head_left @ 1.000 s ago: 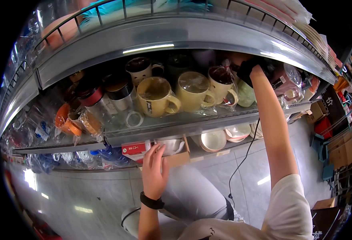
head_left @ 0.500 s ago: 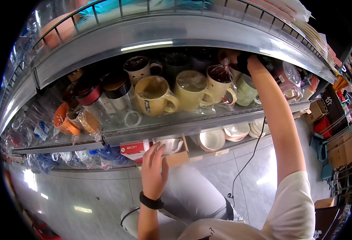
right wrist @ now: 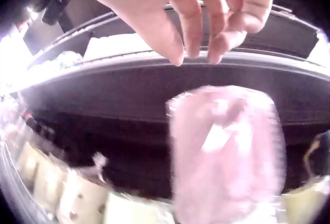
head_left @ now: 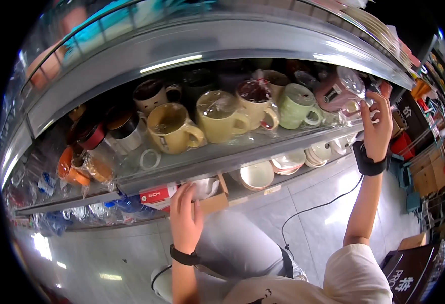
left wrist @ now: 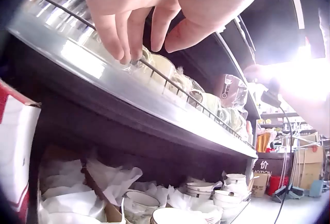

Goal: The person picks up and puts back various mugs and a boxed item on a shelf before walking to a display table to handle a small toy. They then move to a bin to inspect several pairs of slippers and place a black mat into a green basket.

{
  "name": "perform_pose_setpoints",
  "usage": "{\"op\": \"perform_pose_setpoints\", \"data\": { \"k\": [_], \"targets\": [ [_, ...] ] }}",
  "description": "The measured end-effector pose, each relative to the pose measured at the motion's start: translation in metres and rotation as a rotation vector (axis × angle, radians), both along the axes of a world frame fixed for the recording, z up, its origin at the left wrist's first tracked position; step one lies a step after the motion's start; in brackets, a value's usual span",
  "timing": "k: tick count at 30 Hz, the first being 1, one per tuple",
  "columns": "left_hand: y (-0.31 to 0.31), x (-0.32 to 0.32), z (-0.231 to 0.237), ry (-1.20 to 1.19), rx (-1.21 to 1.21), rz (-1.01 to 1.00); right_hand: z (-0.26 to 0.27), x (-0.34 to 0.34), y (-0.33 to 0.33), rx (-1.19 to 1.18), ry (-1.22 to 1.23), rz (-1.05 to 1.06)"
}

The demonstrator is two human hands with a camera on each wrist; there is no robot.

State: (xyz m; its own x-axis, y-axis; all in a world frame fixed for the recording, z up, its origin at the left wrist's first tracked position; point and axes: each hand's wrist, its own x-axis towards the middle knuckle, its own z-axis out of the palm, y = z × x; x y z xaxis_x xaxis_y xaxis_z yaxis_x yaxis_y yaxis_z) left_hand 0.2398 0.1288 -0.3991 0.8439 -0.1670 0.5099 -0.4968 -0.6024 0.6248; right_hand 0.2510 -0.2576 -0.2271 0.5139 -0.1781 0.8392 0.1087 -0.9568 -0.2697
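My right hand [head_left: 377,124], with its fingers loosely bent, is at the right end of the mug shelf beside a plastic-wrapped pink mug [head_left: 336,93]. In the right wrist view, a gap shows between the fingertips [right wrist: 178,59] and the pink mug [right wrist: 227,152]. Left of that stands a green mug [head_left: 294,111], then a cream mug [head_left: 253,114] with a dark inside and two yellow mugs, the nearer one [head_left: 169,134] with a label. My left hand [head_left: 186,215] hangs relaxed and holds nothing, in front of the lower shelf.
An upper shelf with a metal front [head_left: 207,43] overhangs the mugs. Below are stacked bowls [head_left: 255,175] and a red and white box [head_left: 156,196]. Orange cups [head_left: 73,167] and lidded jars stand at left. A black cable [head_left: 303,210] hangs over the tiled floor.
My right hand has come out from deep between the mugs and moved right, to the pink mug. The green mug is now fully uncovered. My left hand stays about where it was.
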Motion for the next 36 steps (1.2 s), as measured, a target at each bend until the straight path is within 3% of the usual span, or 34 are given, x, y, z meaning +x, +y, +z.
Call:
{"op": "perform_pose_setpoints", "data": {
  "k": [1, 2, 4, 6, 8, 15, 19, 22, 23, 26, 31, 36],
  "targets": [
    [-0.002, 0.000, 0.000, 0.006, 0.004, -0.005, -0.009, -0.004, -0.016, -0.055, -0.040, -0.137],
    [-0.005, 0.001, 0.000, 0.010, 0.007, -0.004, -0.019, -0.001, -0.031, -0.033, -0.011, -0.134],
    [-0.009, 0.002, -0.002, 0.026, -0.013, -0.021, -0.036, 0.011, -0.059, 0.255, 0.134, 0.065],
    [-0.013, 0.002, -0.003, 0.042, -0.024, -0.031, -0.045, 0.028, -0.064, 0.343, 0.015, 0.212],
    [-0.016, 0.001, -0.004, 0.027, 0.000, -0.035, -0.038, 0.028, -0.070, 0.295, 0.149, 0.055],
    [-0.022, -0.010, -0.006, 0.058, -0.037, -0.047, -0.024, 0.037, -0.082, 0.638, 0.013, 0.269],
    [-0.027, -0.010, 0.001, 0.103, -0.042, -0.052, -0.006, 0.071, -0.069, 0.611, 0.093, 0.349],
    [-0.031, -0.011, 0.003, 0.094, -0.036, -0.046, 0.001, 0.105, -0.053, 0.677, 0.238, 0.539],
    [-0.033, -0.011, 0.005, 0.068, -0.022, -0.048, -0.018, 0.146, -0.083, 0.267, 0.204, 0.527],
    [-0.034, -0.010, 0.006, 0.017, 0.003, -0.054, -0.021, 0.186, -0.084, -0.087, 0.440, 0.335],
    [-0.031, -0.013, 0.000, 0.008, -0.016, -0.035, 0.006, 0.175, -0.028, -0.439, 0.506, -0.016],
    [-0.026, -0.013, -0.016, 0.023, -0.061, -0.039, 0.018, 0.194, -0.007, -0.543, 0.396, -0.127]
  ]
}}
